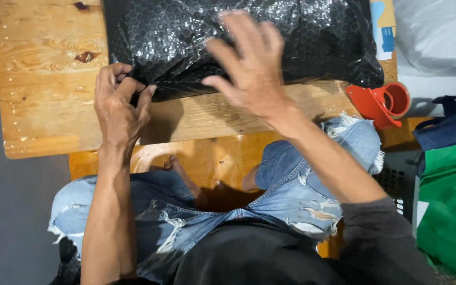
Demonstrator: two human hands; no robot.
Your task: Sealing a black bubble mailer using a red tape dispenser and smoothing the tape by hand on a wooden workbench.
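The parcel (pixel 249 42), a bulky thing wrapped in black bubble film, lies on the table (pixel 43 79) at its far side, and its near left corner is where the grip sits. The left hand (pixel 118 105) pinches that corner, thumb and fingertips closed tight on a fold of the film, wrist bent back toward the body and forearm running straight up from the lap. The wrap looks soft, slick and crinkly, so it probably gives under pressure and slides on the wood; a pinch on a gathered fold or corner seems a surer hold than a flat palm, and the contents seem padded rather than fragile, though their weight cannot be judged. To the right of the grip and a little beyond it, the right hand (pixel 249 63) hangs over the parcel's near edge, fingers spread wide and holding nothing; it is blurred, so whether it touches the film is unclear. Farther right, past the parcel's corner, a red tape dispenser (pixel 383 103) stands, and beyond that a green bag (pixel 449 206). Below the grip are knees in torn jeans (pixel 302 184).
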